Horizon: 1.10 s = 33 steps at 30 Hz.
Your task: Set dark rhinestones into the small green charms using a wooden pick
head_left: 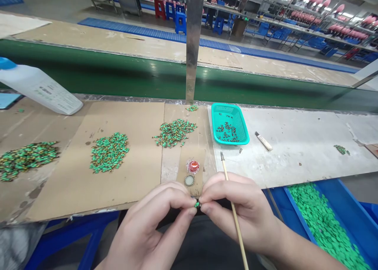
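My left hand (161, 218) pinches a small green bead-like piece (197, 204) between thumb and forefinger, just off the table's front edge. At the piece's other end, my right hand (239, 207) has its thumb and forefinger closed, on a tiny dark part I cannot make out clearly. A thin paintbrush (235, 218) with a pale wooden handle is tucked in the same right hand, its dark tip pointing away from me. Beyond my fingers, on a cardboard strip, sit a cap with glossy red stuff (193, 166) and a bottle cap (189, 179) with pale contents.
Green-and-bronze pieces lie in heaps (109, 152) on the cardboard (141, 175). A turquoise basket (246, 138) holds small dark parts. A white bottle (44, 88) lies at left, a small cutter-like tool (264, 141) at right. Green pieces (325, 222) fill a blue tray (301, 218) below.
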Each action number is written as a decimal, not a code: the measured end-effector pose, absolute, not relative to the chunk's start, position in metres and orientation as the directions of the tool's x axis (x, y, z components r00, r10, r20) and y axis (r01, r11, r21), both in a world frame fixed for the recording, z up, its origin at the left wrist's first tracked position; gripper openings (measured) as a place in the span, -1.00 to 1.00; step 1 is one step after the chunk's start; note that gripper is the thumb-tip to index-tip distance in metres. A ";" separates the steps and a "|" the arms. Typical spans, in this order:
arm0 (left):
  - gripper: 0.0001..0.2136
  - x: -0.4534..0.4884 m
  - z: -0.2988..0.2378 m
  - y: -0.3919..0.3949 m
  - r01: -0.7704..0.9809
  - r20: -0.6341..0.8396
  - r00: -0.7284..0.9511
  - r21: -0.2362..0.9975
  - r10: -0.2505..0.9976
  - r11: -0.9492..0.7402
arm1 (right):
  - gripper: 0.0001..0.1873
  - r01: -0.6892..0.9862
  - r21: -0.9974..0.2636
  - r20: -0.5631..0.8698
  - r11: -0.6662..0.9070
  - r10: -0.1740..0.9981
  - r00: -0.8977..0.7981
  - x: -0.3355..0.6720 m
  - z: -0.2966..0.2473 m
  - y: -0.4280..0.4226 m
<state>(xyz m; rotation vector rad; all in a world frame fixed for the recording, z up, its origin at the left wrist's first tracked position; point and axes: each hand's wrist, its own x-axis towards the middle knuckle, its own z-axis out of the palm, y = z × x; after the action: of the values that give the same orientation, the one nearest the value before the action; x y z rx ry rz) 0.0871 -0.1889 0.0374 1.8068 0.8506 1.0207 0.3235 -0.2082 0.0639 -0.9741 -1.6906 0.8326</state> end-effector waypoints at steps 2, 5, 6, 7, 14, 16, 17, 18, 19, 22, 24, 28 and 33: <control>-0.79 0.087 0.038 -0.189 0.144 0.298 0.424 0.910 0.855 -0.389 | -0.92 0.221 -0.870 0.401 0.440 0.894 -0.201 0.324 0.064 -0.209; -0.78 0.088 0.038 -0.188 0.152 0.298 0.431 0.907 0.852 -0.394 | -0.91 0.220 -0.872 0.397 0.437 0.895 -0.202 0.325 0.064 -0.209; -0.76 0.088 0.038 -0.188 0.153 0.299 0.438 0.904 0.848 -0.398 | -0.91 0.220 -0.872 0.398 0.437 0.895 -0.200 0.325 0.064 -0.209; -0.75 0.088 0.038 -0.188 0.154 0.299 0.448 0.902 0.842 -0.403 | -0.91 0.220 -0.872 0.398 0.437 0.895 -0.200 0.325 0.064 -0.209; -0.72 0.089 0.039 -0.186 0.159 0.290 0.494 0.897 0.820 -0.413 | -0.91 0.220 -0.873 0.394 0.434 0.896 -0.205 0.324 0.062 -0.208; -0.73 0.089 0.039 -0.186 0.162 0.287 0.494 0.897 0.821 -0.411 | -0.91 0.218 -0.874 0.393 0.433 0.896 -0.205 0.324 0.061 -0.208; -0.73 0.089 0.039 -0.186 0.162 0.288 0.493 0.897 0.821 -0.411 | -0.91 0.217 -0.876 0.392 0.432 0.897 -0.203 0.324 0.061 -0.208; -0.73 0.089 0.039 -0.186 0.160 0.290 0.491 0.897 0.822 -0.412 | -0.90 0.215 -0.878 0.390 0.429 0.899 -0.201 0.324 0.060 -0.208; -0.74 0.089 0.039 -0.185 0.159 0.291 0.490 0.897 0.822 -0.412 | -0.90 0.212 -0.879 0.388 0.427 0.900 -0.199 0.324 0.060 -0.208; -0.74 0.090 0.038 -0.185 0.156 0.287 0.486 0.901 0.826 -0.404 | -0.90 0.204 -0.884 0.383 0.421 0.902 -0.200 0.324 0.059 -0.207; -0.74 0.090 0.038 -0.184 0.162 0.278 0.481 0.904 0.832 -0.396 | -0.90 0.204 -0.886 0.378 0.416 0.904 -0.201 0.324 0.058 -0.206; -0.77 0.093 0.040 -0.184 0.191 0.241 0.467 0.912 0.851 -0.363 | -0.88 0.208 -0.891 0.365 0.403 0.910 -0.198 0.326 0.054 -0.205; -0.82 0.102 0.038 -0.171 0.261 0.125 0.447 0.929 0.886 -0.262 | -0.87 0.276 -0.877 0.354 0.393 0.917 -0.181 0.333 0.049 -0.203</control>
<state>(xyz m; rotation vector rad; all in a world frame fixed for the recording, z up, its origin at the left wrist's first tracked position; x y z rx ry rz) 0.1020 -0.1710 0.0380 1.7677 0.9853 0.8423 0.3333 -0.2028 0.0493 -1.0603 -1.6872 0.8341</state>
